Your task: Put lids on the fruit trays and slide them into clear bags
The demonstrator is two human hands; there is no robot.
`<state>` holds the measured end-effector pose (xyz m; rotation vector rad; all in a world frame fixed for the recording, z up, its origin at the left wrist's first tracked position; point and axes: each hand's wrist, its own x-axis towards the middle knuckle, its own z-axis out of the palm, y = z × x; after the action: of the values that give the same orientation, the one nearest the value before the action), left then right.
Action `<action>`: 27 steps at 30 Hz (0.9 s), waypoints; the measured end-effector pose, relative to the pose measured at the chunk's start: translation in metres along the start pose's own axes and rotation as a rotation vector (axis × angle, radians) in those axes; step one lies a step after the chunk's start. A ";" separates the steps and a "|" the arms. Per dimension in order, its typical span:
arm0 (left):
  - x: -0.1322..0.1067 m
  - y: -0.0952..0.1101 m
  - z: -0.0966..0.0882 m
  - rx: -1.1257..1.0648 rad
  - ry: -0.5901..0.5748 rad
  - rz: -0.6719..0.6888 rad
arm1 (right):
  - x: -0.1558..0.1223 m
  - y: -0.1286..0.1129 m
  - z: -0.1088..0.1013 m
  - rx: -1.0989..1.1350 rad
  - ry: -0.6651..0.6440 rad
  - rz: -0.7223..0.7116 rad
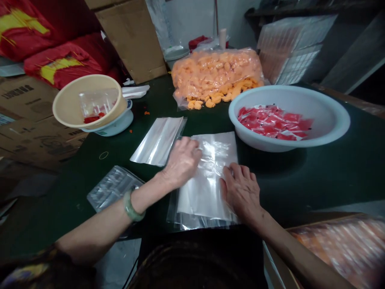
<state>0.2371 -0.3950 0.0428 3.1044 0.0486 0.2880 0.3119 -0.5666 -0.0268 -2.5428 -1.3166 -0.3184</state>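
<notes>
A stack of clear plastic bags lies flat in front of me, with white sheets showing in it. My left hand, a green bangle on its wrist, has its fingers curled closed at the stack's upper left edge; the fingertips are partly hidden. Resting on the right side of the stack is my right hand, fingers apart and slightly bent. A second pile of white-backed clear bags lies beyond my left hand. Folded clear plastic packaging sits to the left, partly behind my left forearm.
A pale blue basin of small red packets stands right. Behind is a bag of orange pieces. A cream bowl rests on a blue one at left. A rubber band lies on the green table.
</notes>
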 end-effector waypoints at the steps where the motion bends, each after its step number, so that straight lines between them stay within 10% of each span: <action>1: 0.003 0.010 0.001 -0.056 -0.035 0.040 | 0.000 0.000 0.000 0.002 -0.003 0.002; 4: 0.014 0.019 0.018 -0.186 -0.186 0.104 | -0.001 0.000 0.000 0.004 0.003 0.001; 8: 0.041 -0.017 0.042 -0.226 -0.254 -0.013 | -0.001 0.000 0.000 -0.006 -0.011 -0.018; 12: 0.059 -0.025 0.032 -0.125 -0.319 -0.064 | -0.001 0.000 -0.002 -0.017 -0.015 -0.007; 16: 0.040 0.018 0.019 0.018 -0.211 -0.129 | -0.001 0.001 -0.003 0.024 -0.035 0.015; 21: 0.004 0.036 0.040 -0.405 -0.219 -0.146 | -0.001 0.015 -0.007 0.310 0.084 0.210; 27: 0.000 0.022 0.048 -0.733 -0.122 -0.238 | 0.005 0.034 -0.019 0.792 -0.278 0.490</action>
<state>0.2469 -0.4185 -0.0037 2.3516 0.2456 0.0774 0.3406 -0.5880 -0.0118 -2.1263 -0.6380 0.5612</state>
